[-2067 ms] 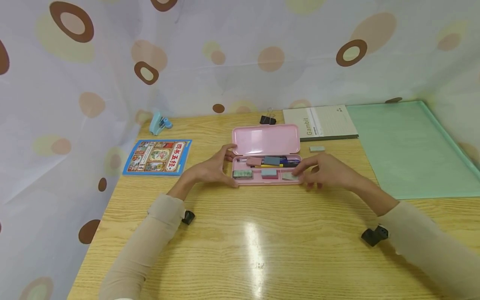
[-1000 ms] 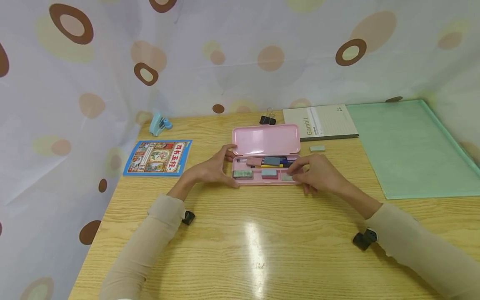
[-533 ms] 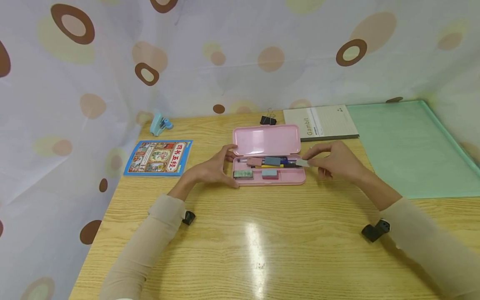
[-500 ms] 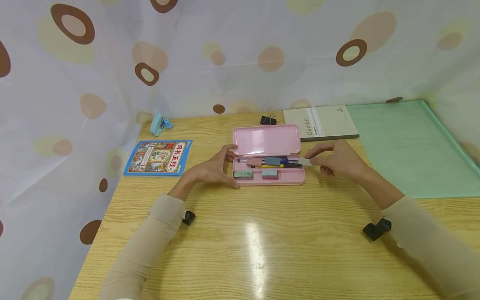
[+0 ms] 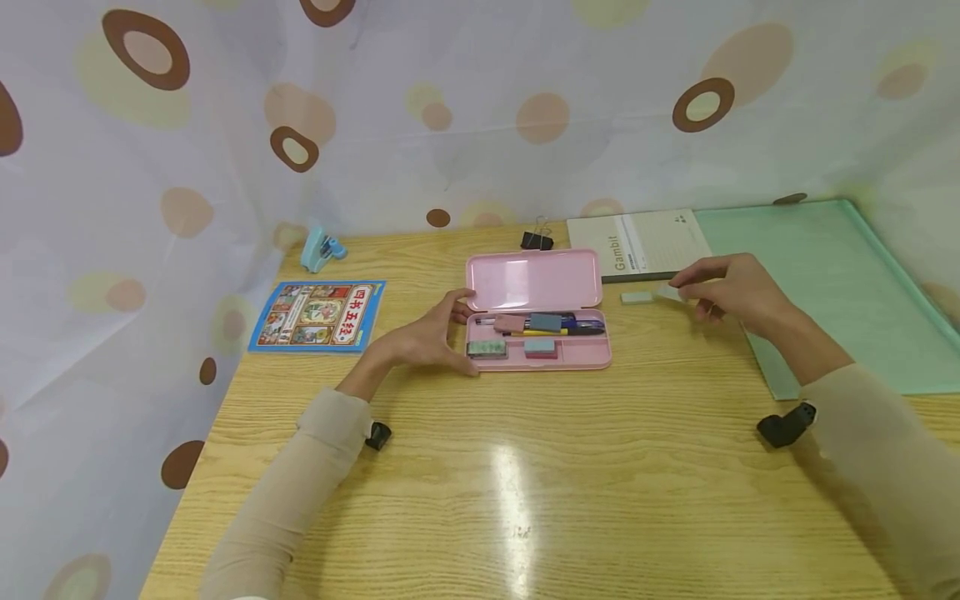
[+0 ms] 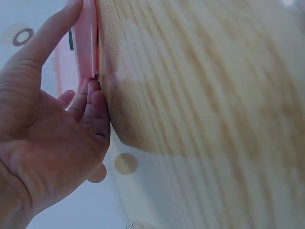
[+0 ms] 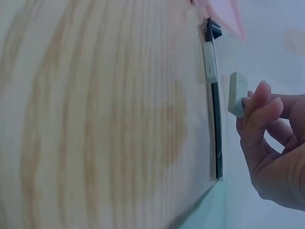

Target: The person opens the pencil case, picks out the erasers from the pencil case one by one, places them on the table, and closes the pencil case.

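A pink pencil case (image 5: 585,354) lies with its lid up on the wooden table. My left hand (image 5: 423,340) holds its left end, thumb at the front corner and fingers behind; in the left wrist view they bracket the case's end wall (image 6: 86,43). Pens and several erasers sit inside, among them a green patterned eraser (image 5: 487,349) and a blue-and-pink eraser (image 5: 540,348). Right of the case, my right hand (image 5: 738,292) pinches a pale green eraser (image 5: 669,292), raised above the table in the right wrist view. Beside it a similar pale eraser (image 5: 637,297) lies on the table.
Behind the right hand lies a notebook (image 5: 652,242), partly overlapped by the hand, and a green mat (image 5: 840,300) is to its right. A black binder clip (image 5: 536,241) stands behind the case. A blue picture book (image 5: 318,315) and a light-blue stapler-like object (image 5: 321,249) are at the left.
My right hand has taken the pale eraser out of the case's right front compartment and carried it right and back, near the other pale eraser. The left hand has stayed on the case.
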Demonstrator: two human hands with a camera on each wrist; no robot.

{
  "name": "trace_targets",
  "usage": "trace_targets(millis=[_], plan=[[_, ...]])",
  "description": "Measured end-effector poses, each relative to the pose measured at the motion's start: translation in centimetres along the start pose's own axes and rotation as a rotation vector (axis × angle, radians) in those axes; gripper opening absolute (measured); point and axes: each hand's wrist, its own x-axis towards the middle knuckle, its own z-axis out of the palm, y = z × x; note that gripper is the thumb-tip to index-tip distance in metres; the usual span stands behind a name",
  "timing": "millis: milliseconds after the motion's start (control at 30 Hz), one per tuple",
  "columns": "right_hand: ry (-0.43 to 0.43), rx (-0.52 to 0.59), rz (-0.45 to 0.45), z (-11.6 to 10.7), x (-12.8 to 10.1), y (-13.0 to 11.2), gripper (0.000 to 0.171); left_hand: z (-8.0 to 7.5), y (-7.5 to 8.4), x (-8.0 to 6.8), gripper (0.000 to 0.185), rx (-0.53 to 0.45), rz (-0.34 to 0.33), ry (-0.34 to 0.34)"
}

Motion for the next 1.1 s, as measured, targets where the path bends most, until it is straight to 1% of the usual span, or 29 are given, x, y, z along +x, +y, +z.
trace_targets(millis=[167,333,633,833,967,1100], plan=[[-0.025,-0.010,0.026,-0.6,0.3,0.6,0.031,0.0,-0.1,0.1,0.120,0.006,-0.002,0.004],[-0.047,-0.001,0.030,-1.0,0.8,1.1,0.030,0.1,-0.2,0.1,0.120,0.005,0.007,0.006],[-0.031,0.010,0.031,-0.8,1.2,1.0,0.032,0.1,-0.2,0.1,0.120,0.030,-0.006,0.014],[-0.023,0.029,0.008,-0.7,1.0,0.8,0.037,0.2,0.0,0.0,0.121,0.029,-0.005,0.009],[-0.036,0.041,-0.002,-0.2,0.8,0.3,0.042,0.2,0.0,0.0,0.121,0.035,-0.009,0.009],[-0.062,0.049,-0.015,0.9,0.6,-0.4,0.047,0.1,0.2,0.0,0.121,0.034,-0.007,0.009]])
